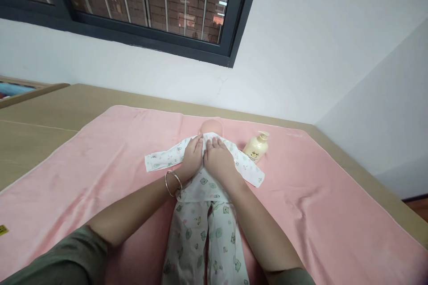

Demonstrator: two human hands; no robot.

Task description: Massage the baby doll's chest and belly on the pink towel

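Observation:
A baby doll (pixel 210 125) lies on its back on a pink towel (pixel 100 156), head pointing away from me. It wears a white printed top (pixel 157 160) with the sleeves spread sideways, and matching printed trousers (pixel 203 245). My left hand (pixel 193 156), with two bangles at the wrist, rests flat on the doll's chest by the collar. Beside it, touching, my right hand (pixel 219 160) presses on the same part of the top. The fingers of both hands lie on the cloth near the neck; whether they pinch it I cannot tell.
A cream pump bottle (pixel 257 147) stands on the towel just right of the doll's shoulder. The towel covers a tan table (pixel 40 116) that meets a white wall. A dark-framed window is above. A small yellow tag (pixel 3 230) lies at the towel's left edge.

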